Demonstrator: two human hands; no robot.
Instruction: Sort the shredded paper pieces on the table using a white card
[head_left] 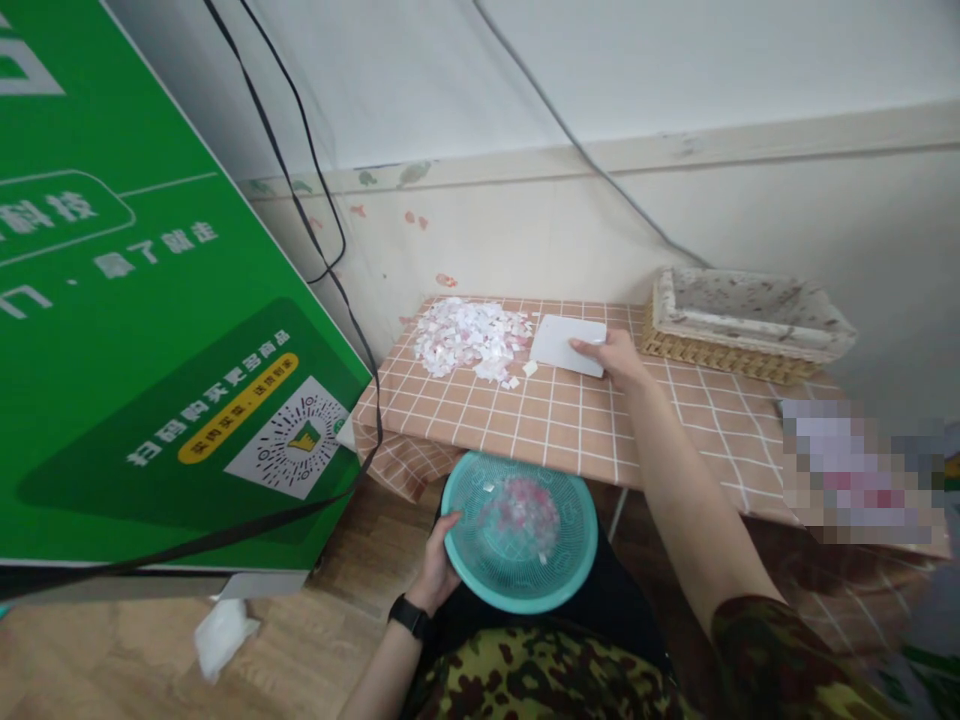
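My left hand (441, 555) grips the left rim of a round teal plastic colander (459, 470), with the thumb over the edge. Inside the colander lie small white and pink pieces (529, 515), somewhat blurred. The colander sits at my lap, just below the table's front edge. My right hand (619, 358) holds a flat white scraper (559, 342) by its right end, thumb on top. Directly left of the scraper spreads a heap of small white and pinkish flakes (472, 335) on the checked tablecloth (517, 420). One yellowish piece (530, 369) lies near the scraper's lower left corner.
A wicker basket (720, 356) with a cloth lining stands at the back right of the table. A blurred-out item (855, 475) lies at the right end. On the left rises a large green sign panel (172, 330) with hanging black cables (300, 200). A white bag (223, 635) is on the floor.
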